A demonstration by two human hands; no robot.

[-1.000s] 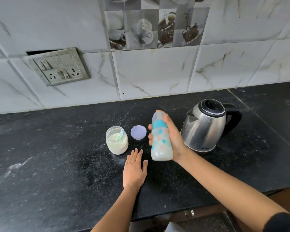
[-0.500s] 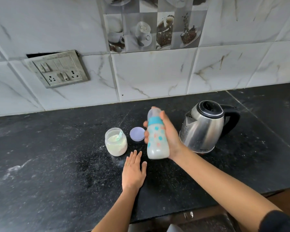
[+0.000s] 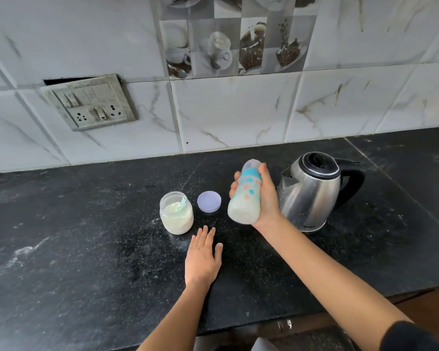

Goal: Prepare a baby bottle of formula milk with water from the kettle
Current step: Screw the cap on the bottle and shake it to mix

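Black counter (image 3: 86, 249): bottle (image 3: 243, 206) in right hand (image 3: 267, 198)

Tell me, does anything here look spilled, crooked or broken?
Yes: white powder is scattered over the black countertop around the open formula jar and further left, which suggests a spill. On the wall, the switch plate sits crooked, with a dark gap above its top edge, as if loose.

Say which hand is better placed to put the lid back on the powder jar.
Left, probably. The left hand rests flat and empty on the counter, just in front of the jar and lid; the right hand is busy gripping the bottle.
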